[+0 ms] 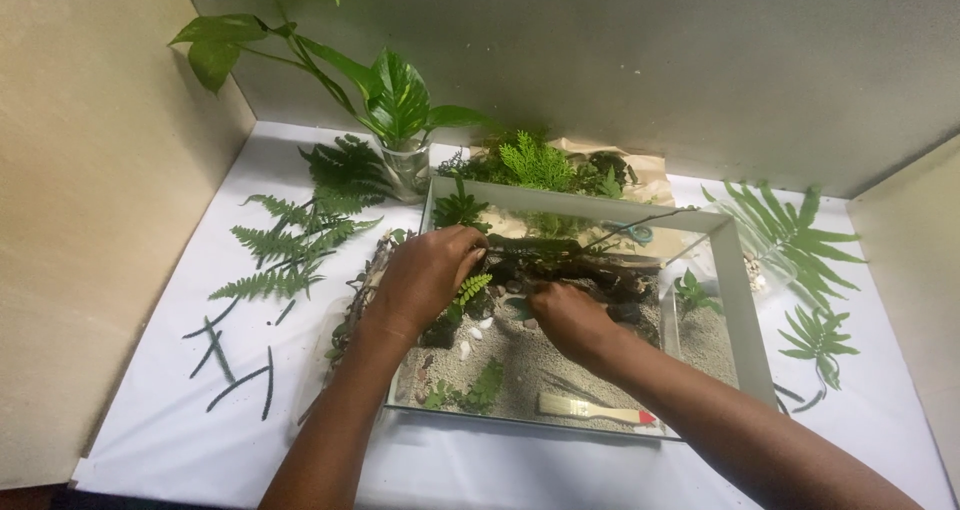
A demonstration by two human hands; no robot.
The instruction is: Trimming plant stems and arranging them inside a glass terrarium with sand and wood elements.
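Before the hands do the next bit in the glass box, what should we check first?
1. Left hand has hold of the small fern sprig: cannot tell, the fingers cover its stem.
2. Right hand is down by the driftwood and not bumping the left: ok, the two hands are apart.
3. Brush lies out of the way on the sand near the front wall: ok.
4. Both arms clear the rim of the glass tank: ok.
5. Spare fern fronds are close by on the white table: ok.
6. Vase of leafy cuttings stands upright: ok.
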